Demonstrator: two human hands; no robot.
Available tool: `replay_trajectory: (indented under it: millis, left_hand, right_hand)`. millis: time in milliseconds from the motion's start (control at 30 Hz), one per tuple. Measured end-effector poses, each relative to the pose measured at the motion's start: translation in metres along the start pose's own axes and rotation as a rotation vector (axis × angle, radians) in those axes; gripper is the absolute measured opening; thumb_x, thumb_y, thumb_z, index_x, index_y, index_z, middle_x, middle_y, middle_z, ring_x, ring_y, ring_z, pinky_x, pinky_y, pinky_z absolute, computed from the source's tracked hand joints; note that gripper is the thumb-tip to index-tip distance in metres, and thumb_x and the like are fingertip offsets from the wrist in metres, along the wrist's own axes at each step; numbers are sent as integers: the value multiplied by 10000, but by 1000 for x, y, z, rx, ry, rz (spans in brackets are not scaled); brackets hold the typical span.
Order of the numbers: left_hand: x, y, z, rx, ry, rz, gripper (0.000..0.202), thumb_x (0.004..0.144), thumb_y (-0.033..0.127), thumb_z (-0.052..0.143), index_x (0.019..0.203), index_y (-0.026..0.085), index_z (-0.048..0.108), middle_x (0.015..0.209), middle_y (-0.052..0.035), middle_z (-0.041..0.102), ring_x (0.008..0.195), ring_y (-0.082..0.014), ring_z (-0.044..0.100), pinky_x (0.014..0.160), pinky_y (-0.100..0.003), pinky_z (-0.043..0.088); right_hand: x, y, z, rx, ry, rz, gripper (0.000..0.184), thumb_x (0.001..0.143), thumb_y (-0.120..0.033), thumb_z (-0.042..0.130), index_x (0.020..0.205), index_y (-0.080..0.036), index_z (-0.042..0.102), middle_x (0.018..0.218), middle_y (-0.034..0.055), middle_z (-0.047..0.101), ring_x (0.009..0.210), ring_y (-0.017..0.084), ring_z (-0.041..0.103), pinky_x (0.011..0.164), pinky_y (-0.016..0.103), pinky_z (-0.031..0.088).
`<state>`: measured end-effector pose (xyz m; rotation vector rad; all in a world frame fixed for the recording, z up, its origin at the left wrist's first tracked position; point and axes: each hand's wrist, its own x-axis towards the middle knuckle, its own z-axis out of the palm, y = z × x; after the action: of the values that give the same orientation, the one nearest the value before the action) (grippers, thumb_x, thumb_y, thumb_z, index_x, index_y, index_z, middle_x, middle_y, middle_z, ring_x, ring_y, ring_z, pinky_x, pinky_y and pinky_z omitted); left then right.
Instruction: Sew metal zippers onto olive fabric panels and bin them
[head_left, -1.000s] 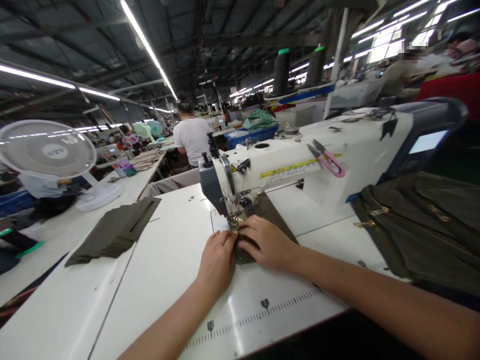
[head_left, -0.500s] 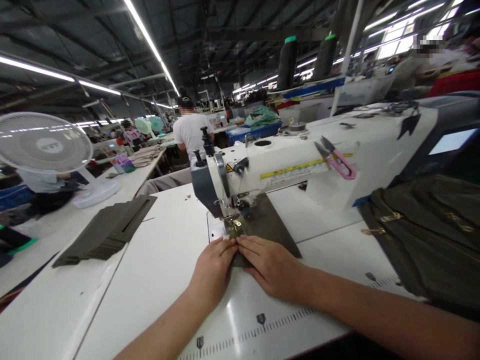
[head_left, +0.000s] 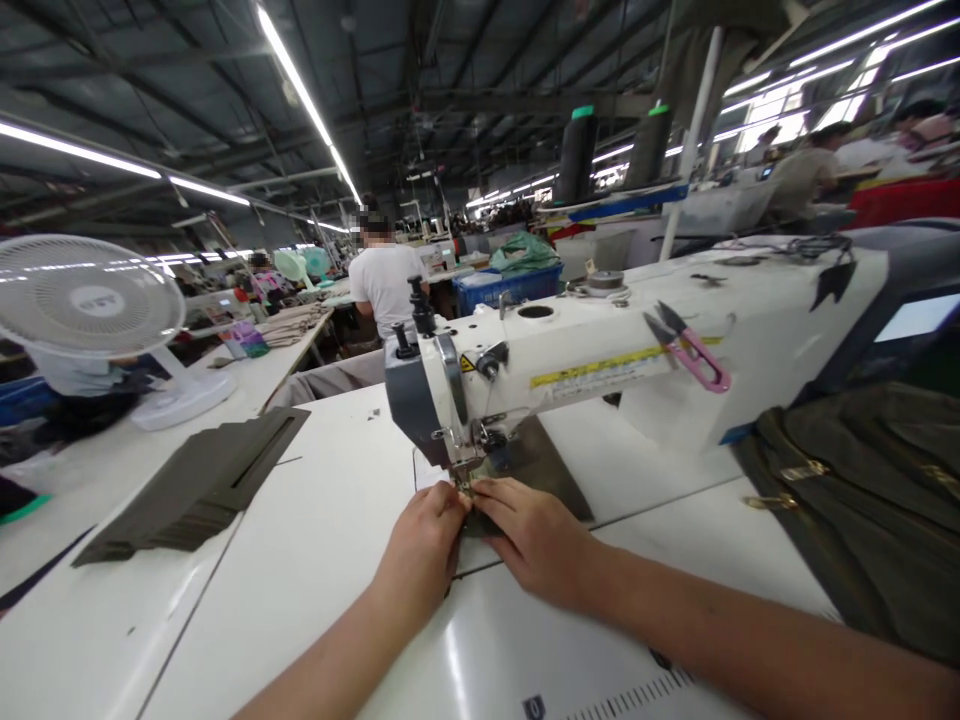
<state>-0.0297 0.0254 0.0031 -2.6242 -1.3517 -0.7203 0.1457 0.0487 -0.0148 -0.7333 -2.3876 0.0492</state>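
An olive fabric piece (head_left: 536, 460) lies on the white table (head_left: 315, 540) under the head of a white sewing machine (head_left: 600, 355). My left hand (head_left: 420, 545) and my right hand (head_left: 536, 540) press side by side on the fabric's near edge, fingertips right at the presser foot (head_left: 463, 478). Both hands lie flat with fingers together, holding the cloth down. The needle itself is too small to make out.
A stack of olive fabric pieces (head_left: 199, 480) lies at the left. Pink thread snips (head_left: 694, 345) rest on the machine arm. Dark olive garments with brass zips (head_left: 862, 490) are heaped at the right. A white fan (head_left: 86, 300) stands far left; a person in white (head_left: 386, 280) sits beyond.
Both hands stay on the fabric's near edge at the presser foot. My head has shifted, so the ruler marks on the table's front edge have slid down the frame.
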Motion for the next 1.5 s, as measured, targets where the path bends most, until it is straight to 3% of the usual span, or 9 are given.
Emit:
replay_trajectory:
  millis: [133, 300, 400, 533, 767, 933, 1067, 1300, 1500]
  left_hand:
    - [-5, 3, -8, -72, -27, -71, 308, 746, 96, 475, 1048, 150, 506, 980, -87, 570, 885, -194, 571, 774, -322, 503]
    - [1, 6, -11, 229, -21, -138, 44, 779, 204, 544, 773, 162, 534, 726, -39, 587, 645, -193, 563, 591, -321, 478]
    - [1, 8, -8, 247, -66, -57, 103, 803, 143, 486, 722, 165, 546, 686, -34, 586, 606, -180, 555, 584, -307, 457]
    - [-3, 13, -6, 309, -134, 26, 155, 820, 87, 423, 813, 143, 567, 732, -60, 598, 621, -195, 562, 591, -327, 456]
    - [-3, 5, -8, 236, -172, 3, 175, 809, 84, 453, 917, 136, 580, 819, -69, 618, 704, -202, 579, 662, -337, 470]
    - [-5, 2, -10, 97, -96, -97, 203, 795, 90, 481, 958, 176, 565, 847, -35, 632, 719, -182, 587, 661, -307, 467]
    - [-11, 9, -14, 20, 13, -314, 34, 781, 167, 563, 749, 177, 564, 753, -10, 607, 674, -163, 581, 581, -260, 450]
    - [-12, 14, -4, 79, 158, -142, 129, 823, 218, 546, 927, 199, 620, 927, -37, 656, 771, -177, 607, 667, -301, 457]
    - [-1, 6, 5, 155, 169, -72, 111, 843, 213, 526, 800, 186, 625, 778, -16, 671, 674, -154, 616, 597, -289, 415]
  right_hand:
    - [10, -1, -9, -22, -61, 38, 252, 824, -106, 425, 958, -91, 638, 982, 117, 654, 901, 209, 599, 828, 327, 472]
    - [35, -3, -29, -69, -250, 264, 228, 834, -209, 488, 719, -175, 682, 722, 52, 688, 716, 205, 643, 677, 302, 494]
    - [26, -6, -21, -78, -231, 166, 187, 797, -145, 507, 795, -159, 693, 829, 65, 698, 790, 205, 646, 739, 300, 499]
    - [-1, -7, 0, -190, -12, -54, 306, 780, -40, 434, 1006, -47, 639, 1049, 146, 638, 964, 222, 604, 854, 307, 478]
    - [12, -4, -12, -32, -127, 74, 211, 811, -92, 479, 883, -137, 672, 953, 82, 679, 855, 191, 636, 805, 297, 493]
    - [9, 1, -20, 25, -150, 120, 177, 781, -138, 566, 930, -172, 656, 953, 50, 668, 868, 187, 610, 800, 296, 467]
    - [6, 3, -28, -74, -147, 137, 130, 807, -165, 536, 841, -147, 660, 875, 75, 639, 838, 203, 563, 756, 311, 434]
    - [27, 10, -34, -11, -260, 293, 238, 843, -201, 469, 681, -164, 640, 699, 33, 626, 683, 157, 567, 622, 249, 370]
    - [17, 14, -45, -20, -252, 321, 175, 839, -217, 488, 771, -172, 643, 784, 30, 638, 751, 156, 579, 667, 235, 381]
